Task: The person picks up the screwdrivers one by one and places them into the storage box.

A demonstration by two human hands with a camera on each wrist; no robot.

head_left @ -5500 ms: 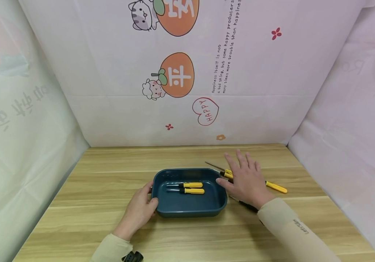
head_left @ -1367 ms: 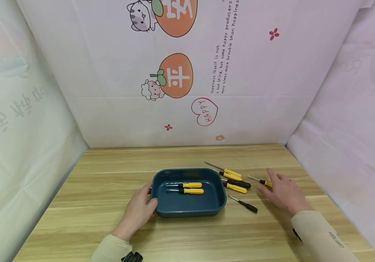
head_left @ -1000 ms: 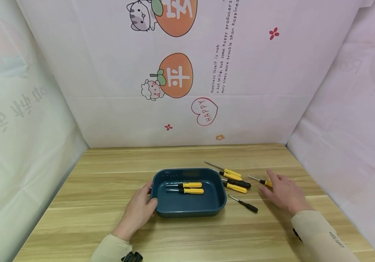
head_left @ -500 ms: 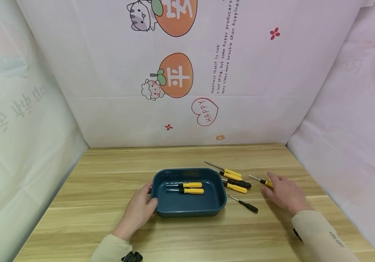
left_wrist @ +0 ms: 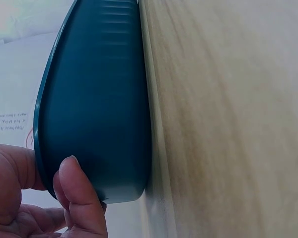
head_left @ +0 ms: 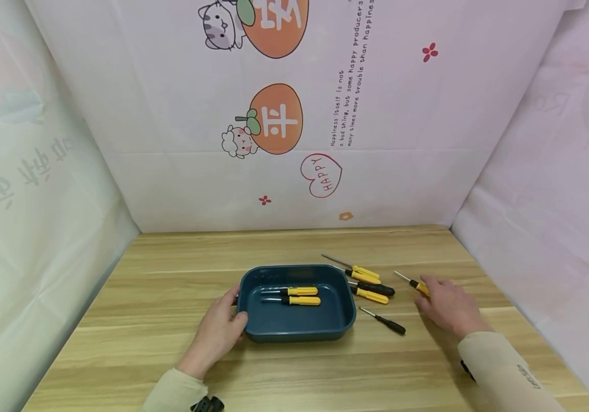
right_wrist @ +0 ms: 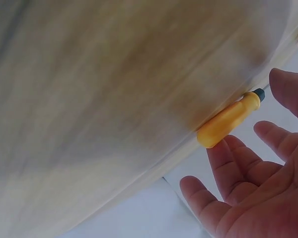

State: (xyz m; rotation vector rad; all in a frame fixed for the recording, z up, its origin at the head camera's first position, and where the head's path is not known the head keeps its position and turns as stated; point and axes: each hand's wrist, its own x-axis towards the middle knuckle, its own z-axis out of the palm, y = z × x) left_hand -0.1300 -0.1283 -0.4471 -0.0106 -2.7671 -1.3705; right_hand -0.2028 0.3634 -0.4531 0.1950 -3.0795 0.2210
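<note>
My left hand (head_left: 217, 332) holds the left end of a dark blue rectangular dish (head_left: 299, 336). In the left wrist view the thumb (left_wrist: 79, 193) lies against the dish's outer wall, the other fingers behind it. Two yellow-handled screwdrivers (head_left: 303, 300) lie side by side inside. At the right, my right hand (head_left: 446, 307) is at a screwdriver with a yellow handle (right_wrist: 228, 121) on the table. One fingertip touches the handle's butt end; the fingers are loosely bent and the thumb stands apart. The head view hides part of that handle under the hand.
Between the dish and my right hand lie several screwdrivers: yellow-handled ones (head_left: 365, 276), a thick black-handled one (head_left: 377, 288), and a small black-handled one (head_left: 391, 326) nearer me. Printed white cloth walls (head_left: 402, 189) enclose the wooden table (head_left: 181, 257) at the back and sides.
My right hand has moved right, away from the screwdrivers by the dish. Over the last second the screwdriver at its fingers has swivelled, its tip shifting right and away. Left hand and dish stay put.
</note>
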